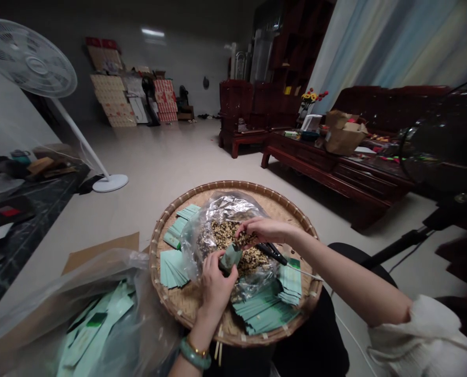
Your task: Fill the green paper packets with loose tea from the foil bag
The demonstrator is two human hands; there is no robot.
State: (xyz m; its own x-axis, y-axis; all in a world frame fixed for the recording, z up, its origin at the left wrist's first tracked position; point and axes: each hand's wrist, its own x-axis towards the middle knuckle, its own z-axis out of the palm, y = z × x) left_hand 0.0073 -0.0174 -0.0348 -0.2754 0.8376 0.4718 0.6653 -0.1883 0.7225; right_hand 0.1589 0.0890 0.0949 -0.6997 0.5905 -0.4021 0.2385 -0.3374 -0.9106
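My left hand is wrapped round a small light green packet, its top end tilted toward the right. Just above that end, my right hand pinches some dark and pale dried bits; what they are exactly I cannot tell. Both hands are over a clear plastic bag spread wide and filled with a loose dried mix. Beneath lies a round woven bamboo tray. A black-handled tool with a cord rests in the bag, right of the packet, partly hidden by my right hand.
Green packets lie fanned on the tray at left and front right. A plastic sack of green packets stands at lower left. Beyond are a white standing fan, a dark wooden table and stacked boxes. A black stand is on the right.
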